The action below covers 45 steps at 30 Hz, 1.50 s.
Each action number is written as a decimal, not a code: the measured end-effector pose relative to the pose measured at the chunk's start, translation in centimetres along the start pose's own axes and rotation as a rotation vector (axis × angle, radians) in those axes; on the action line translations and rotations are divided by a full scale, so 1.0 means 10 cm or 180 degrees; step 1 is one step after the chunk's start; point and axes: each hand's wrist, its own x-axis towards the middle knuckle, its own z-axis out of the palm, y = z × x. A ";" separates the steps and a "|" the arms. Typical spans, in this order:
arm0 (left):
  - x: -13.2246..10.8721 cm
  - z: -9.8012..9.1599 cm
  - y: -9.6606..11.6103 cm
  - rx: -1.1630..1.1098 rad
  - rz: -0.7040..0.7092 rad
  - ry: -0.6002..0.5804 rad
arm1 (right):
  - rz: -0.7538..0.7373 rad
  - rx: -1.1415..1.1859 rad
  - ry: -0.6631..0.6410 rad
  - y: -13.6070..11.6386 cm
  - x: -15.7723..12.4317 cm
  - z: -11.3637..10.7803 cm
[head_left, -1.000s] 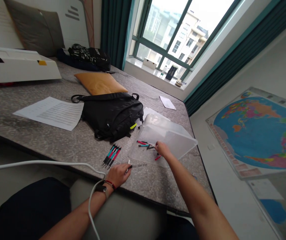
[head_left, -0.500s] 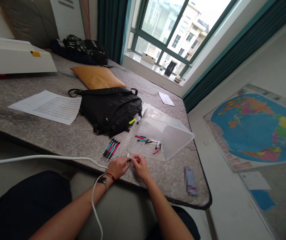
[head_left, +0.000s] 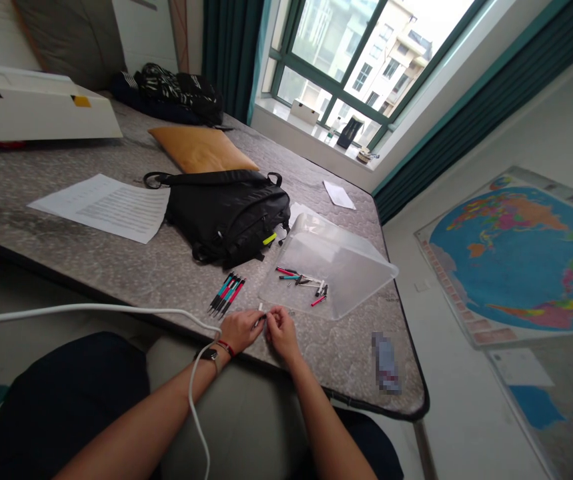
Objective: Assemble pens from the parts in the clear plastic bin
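Note:
My left hand (head_left: 241,331) is closed on a small white and black pen part (head_left: 261,307), whose white end sticks up past the fingers. Fingertips of my right hand (head_left: 281,331) pinch together against its dark end, so the exact grip is hidden. Left of my hands, a row of assembled pens (head_left: 227,294) in black, teal, red and white lies on the mattress. A clear plastic box (head_left: 359,280), tipped toward me, has loose pen parts (head_left: 319,300) at its near side, in red, teal, white and black.
A black backpack (head_left: 229,217) stands behind the pens, with a printed sheet (head_left: 106,207) to its left and a brown envelope (head_left: 203,148) beyond. A white cable (head_left: 116,308) crosses my left wrist. A blurred-out object (head_left: 386,363) lies near the mattress's right corner (head_left: 413,400).
The view has shifted slightly, so the scene sits a little farther right. Both hands stay together at the pen part, with hardly any visible movement.

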 end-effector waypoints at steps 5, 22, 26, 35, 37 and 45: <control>0.00 0.01 -0.01 0.0039 0.0023 -0.0029 | -0.0266 -0.0625 0.0030 -0.06 -0.05 -0.19; 0.00 0.03 -0.03 0.0001 0.0043 0.0045 | 0.0403 -0.5117 -0.0964 -0.63 1.28 -1.39; -0.01 0.04 -0.04 -0.0084 0.0020 0.0087 | 0.0268 -0.5177 -0.1271 -0.65 1.37 -1.41; -0.01 0.06 -0.04 -0.0095 -0.0014 0.0076 | 0.0128 -0.5358 -0.1540 -0.65 1.48 -1.40; -0.01 0.06 -0.04 -0.0083 -0.0014 0.0078 | 0.0093 -0.5384 -0.1580 -0.66 1.48 -1.40; -0.01 0.06 -0.04 0.0021 0.0006 0.0053 | -0.0051 -0.5396 -0.1674 -0.66 1.33 -1.39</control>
